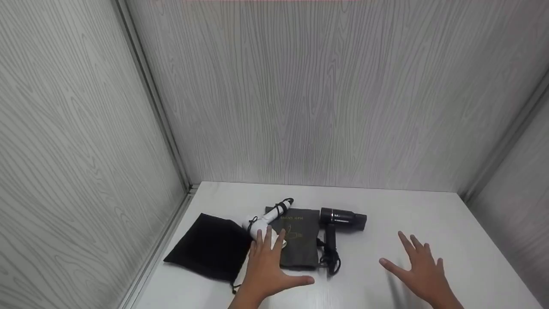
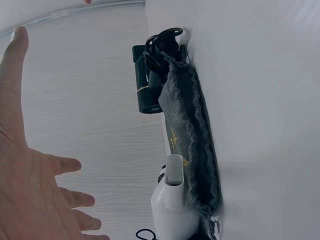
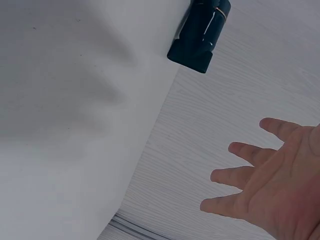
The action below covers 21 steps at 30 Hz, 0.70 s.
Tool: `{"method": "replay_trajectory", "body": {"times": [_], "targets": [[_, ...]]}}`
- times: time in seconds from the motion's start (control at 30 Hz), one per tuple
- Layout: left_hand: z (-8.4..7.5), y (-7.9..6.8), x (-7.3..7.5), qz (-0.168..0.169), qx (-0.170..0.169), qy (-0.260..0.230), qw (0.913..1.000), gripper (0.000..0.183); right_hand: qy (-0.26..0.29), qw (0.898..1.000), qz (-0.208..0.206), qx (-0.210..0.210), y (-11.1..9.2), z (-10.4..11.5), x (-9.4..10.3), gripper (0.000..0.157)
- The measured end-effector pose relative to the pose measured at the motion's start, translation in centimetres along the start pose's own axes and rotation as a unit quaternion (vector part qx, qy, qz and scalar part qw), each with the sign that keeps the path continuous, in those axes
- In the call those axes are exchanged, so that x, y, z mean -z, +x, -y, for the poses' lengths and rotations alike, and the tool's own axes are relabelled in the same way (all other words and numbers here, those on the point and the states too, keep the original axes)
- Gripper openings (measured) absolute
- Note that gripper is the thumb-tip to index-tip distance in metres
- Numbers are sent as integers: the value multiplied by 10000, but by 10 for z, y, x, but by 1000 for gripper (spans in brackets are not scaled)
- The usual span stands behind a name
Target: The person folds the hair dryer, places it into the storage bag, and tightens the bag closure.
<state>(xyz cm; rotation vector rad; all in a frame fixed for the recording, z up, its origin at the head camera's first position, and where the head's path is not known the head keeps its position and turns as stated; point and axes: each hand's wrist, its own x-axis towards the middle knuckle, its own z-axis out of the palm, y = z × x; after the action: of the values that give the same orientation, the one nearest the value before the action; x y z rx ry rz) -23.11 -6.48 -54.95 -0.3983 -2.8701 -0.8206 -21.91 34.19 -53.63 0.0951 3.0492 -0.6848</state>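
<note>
My left hand (image 1: 268, 270) hovers above the table with its fingers spread, holding nothing. Beyond its fingertips lies a white hair dryer (image 1: 274, 214) with a black cord tied round its handle; its nozzle (image 2: 174, 172) shows in the left wrist view. Partly under that dryer is a dark grey drawstring pouch (image 1: 302, 244) with gold lettering. A black hair dryer (image 1: 343, 218), its cord bundled at the handle, lies to the pouch's right. My right hand (image 1: 422, 272), fingers spread and holding nothing, is over the table's right side, apart from the black dryer (image 3: 197, 37).
A black drawstring bag (image 1: 210, 246) lies flat at the left, close to the white dryer. Grey wood-grain panels (image 1: 317, 94) stand behind and on both sides of the white table (image 1: 407, 206).
</note>
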Motion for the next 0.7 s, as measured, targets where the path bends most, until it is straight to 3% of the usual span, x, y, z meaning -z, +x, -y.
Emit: {"method": "replay_trajectory", "body": {"times": [0.4,0.7], "targets": [[-10,7,-6,-113,75,-223,9997,143,194,9992,285,-207,6,-1,3,111],[-11,10,-6,-577,263,-425,9971,132,534,9968,417,-421,9,-2,-4,108]]}}
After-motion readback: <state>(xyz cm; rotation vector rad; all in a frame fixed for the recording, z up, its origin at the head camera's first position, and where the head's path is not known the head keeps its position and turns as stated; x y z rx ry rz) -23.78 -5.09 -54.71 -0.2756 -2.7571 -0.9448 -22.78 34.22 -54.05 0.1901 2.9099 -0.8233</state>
